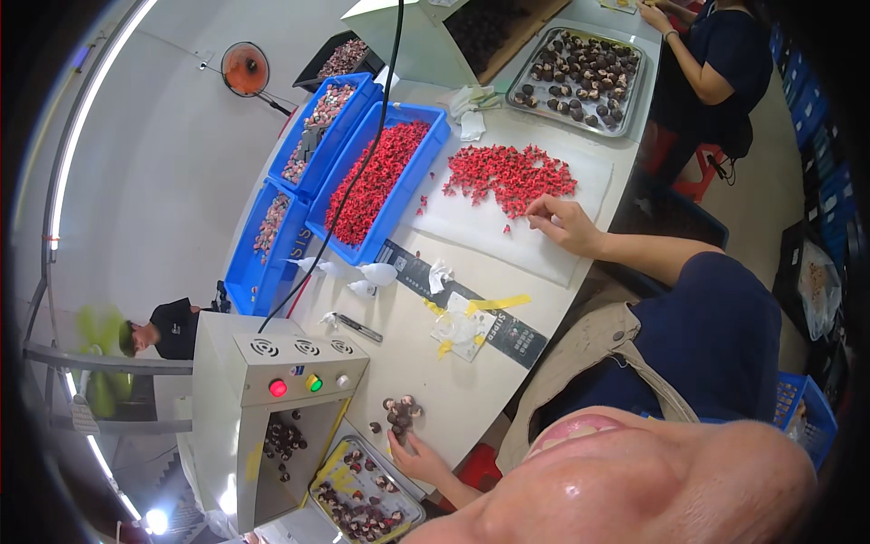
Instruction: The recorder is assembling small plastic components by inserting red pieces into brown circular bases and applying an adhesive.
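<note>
Bright red pieces [512, 174] lie on a white sheet [544, 245]; the crates [426, 154] are blue, the chestnuts [401, 415] dark brown.

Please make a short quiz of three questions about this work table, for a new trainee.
1. True or false: the right hand rests at the red pieces on the white mat.
2. What does the left hand touch? A) brown pieces B) a pen C) a blue bin
3. Fill in: the machine has a red and a ___ button.
Key: 1 true; 2 A; 3 green.
</note>
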{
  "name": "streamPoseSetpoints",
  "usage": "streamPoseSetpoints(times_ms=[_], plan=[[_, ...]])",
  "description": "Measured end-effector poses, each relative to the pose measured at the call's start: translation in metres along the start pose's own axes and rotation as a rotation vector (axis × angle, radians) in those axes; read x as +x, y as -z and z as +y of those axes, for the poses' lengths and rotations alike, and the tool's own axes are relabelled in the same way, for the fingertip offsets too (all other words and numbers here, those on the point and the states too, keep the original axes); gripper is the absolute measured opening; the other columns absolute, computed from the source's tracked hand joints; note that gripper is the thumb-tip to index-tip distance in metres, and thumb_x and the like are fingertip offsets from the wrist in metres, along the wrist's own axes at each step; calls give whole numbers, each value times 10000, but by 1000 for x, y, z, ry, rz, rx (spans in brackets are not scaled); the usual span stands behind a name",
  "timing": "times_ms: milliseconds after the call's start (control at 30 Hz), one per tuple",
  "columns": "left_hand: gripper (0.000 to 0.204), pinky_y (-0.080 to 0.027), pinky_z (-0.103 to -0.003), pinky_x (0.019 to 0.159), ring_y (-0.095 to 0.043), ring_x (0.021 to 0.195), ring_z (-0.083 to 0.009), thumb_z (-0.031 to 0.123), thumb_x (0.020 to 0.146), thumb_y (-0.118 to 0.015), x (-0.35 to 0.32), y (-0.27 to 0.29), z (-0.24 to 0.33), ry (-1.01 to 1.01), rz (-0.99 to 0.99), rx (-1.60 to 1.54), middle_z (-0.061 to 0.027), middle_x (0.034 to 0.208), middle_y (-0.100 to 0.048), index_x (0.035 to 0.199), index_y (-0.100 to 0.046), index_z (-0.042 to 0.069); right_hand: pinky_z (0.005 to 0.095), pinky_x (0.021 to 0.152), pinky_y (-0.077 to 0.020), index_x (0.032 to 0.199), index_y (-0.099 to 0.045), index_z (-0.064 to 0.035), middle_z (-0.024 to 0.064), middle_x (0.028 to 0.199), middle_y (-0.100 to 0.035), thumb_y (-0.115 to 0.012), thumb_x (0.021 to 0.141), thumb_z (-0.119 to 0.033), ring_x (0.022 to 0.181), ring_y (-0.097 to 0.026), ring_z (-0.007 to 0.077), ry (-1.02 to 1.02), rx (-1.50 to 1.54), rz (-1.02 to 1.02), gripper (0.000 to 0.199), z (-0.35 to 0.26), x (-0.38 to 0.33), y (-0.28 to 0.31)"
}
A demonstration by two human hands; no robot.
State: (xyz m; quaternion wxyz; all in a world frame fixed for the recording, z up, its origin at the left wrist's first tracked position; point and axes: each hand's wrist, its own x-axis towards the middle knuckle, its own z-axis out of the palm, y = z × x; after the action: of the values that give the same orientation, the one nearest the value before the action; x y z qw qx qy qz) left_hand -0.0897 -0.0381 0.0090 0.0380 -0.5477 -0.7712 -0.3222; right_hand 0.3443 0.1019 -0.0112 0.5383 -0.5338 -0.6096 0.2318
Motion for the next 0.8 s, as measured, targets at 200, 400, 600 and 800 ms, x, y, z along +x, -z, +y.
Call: streamPoseSetpoints(times_ms=[200, 400, 600, 800], plan=[[381, -443, -407, 823, -577, 933, -332, 57, 779, -625, -2, 0, -4, 120, -2, -24, -178, 1030, -618, 1154, -568, 13, 258, 631, -457, 959, -560, -23, 59, 760, -637, -574, 857, -80, 700, -614, 131, 13, -13, 2, 117, 4, -2, -3], [350, -445, -405, 820, -579, 928, -328, 67, 776, -636, 0, -3, -8, 37, 16, -10, -173, 1022, -622, 1115, -576, 8, 255, 632, -454, 936, -569, -17, 60, 768, -616, -594, 849, -83, 682, -581, 128, 32, -5, 34, 112, 4, -1, -1], [309, -453, -397, 822, -585, 924, -324, 47, 777, -622, 4, -25, -37, 18, 35, -108, -173, 1018, -624, 1077, -586, -13, 256, 623, -451, 922, -577, -16, 58, 769, -601, -604, 843, -85, 692, -573, 126, 53, 28, 42, 109, 2, -1, 1], [292, -468, -377, 819, -597, 923, -308, 20, 797, -587, 1, -33, -44, 63, 59, -248, -176, 1025, -622, 1086, -584, -26, 264, 614, -454, 934, -579, -20, 55, 756, -609, -604, 839, -86, 676, -574, 128, 56, 43, 48, 118, 7, -2, 2]])
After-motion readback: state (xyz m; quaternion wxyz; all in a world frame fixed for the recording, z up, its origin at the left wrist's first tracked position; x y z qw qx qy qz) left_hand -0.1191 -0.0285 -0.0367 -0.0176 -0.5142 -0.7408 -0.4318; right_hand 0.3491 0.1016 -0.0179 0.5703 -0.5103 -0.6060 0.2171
